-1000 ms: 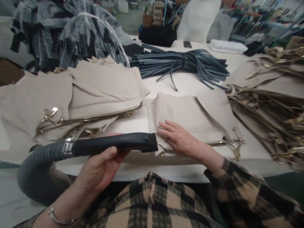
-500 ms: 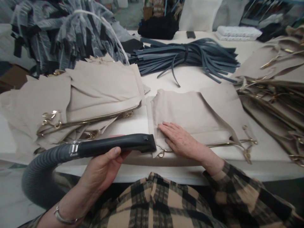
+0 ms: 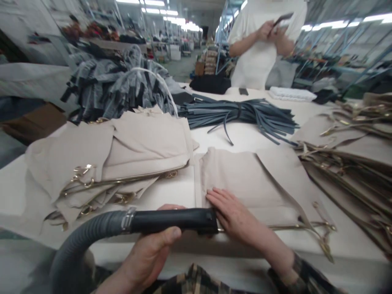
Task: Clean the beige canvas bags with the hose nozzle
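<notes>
- A grey ribbed hose (image 3: 92,229) is curving up from near left into a black nozzle (image 3: 174,220).
- Beyond it, a stack of gold-trimmed beige pieces (image 3: 150,143) is lying on the white counter (image 3: 171,194).
- The left hand (image 3: 151,249) is holding the nozzle, its fingers wrapping round.
- The right hand (image 3: 234,216) is resting, fingers extended close together, on a single beige piece (image 3: 241,171), just beside the nozzle's tip.
- Farther off, a bundle of dark blue straps (image 3: 214,112) is lying across the counter.
- At right, a pile of similar pieces (image 3: 352,175) is spreading.
</notes>
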Available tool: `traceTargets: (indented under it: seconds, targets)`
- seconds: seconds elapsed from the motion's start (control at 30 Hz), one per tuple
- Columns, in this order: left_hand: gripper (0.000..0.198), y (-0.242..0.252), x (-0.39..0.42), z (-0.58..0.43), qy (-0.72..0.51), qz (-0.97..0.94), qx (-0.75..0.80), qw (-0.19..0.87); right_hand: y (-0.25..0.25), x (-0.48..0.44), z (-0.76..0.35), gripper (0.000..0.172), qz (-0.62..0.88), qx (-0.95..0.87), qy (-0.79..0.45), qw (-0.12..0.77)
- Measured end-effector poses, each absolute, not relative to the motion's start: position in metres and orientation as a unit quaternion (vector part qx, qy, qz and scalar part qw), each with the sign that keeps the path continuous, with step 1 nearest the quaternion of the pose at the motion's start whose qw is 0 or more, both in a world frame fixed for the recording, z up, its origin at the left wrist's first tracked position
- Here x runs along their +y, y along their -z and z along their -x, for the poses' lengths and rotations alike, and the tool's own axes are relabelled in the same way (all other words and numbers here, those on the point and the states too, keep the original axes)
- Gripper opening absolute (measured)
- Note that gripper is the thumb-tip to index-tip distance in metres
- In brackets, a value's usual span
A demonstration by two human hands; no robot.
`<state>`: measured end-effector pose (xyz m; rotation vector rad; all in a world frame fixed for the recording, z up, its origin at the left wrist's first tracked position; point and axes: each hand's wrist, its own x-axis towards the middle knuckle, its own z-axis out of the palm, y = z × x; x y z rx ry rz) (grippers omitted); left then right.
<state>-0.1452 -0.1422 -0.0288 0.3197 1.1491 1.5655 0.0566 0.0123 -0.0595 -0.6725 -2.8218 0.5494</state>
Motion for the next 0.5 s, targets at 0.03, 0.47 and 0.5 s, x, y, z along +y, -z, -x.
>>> traceTargets:
  seconds: [0.03,0.47,0.5]
  targets:
    - [0.041,0.031,-0.14,0.143,-0.662,-0.134,0.479,0.56,0.06,0.012,-0.057,0.052,0.229,-0.952,-0.18,0.096]
    - [0.039,0.022,-0.095,0.17,-0.782,-0.099,0.413,0.456,0.007,0.068,-0.009,0.028,0.155,-0.986,-0.052,0.041]
    - [0.038,0.024,-0.09,0.167,-0.789,-0.103,0.412,0.444,0.016,0.076,-0.004,0.027,0.138,-0.987,-0.054,0.059]
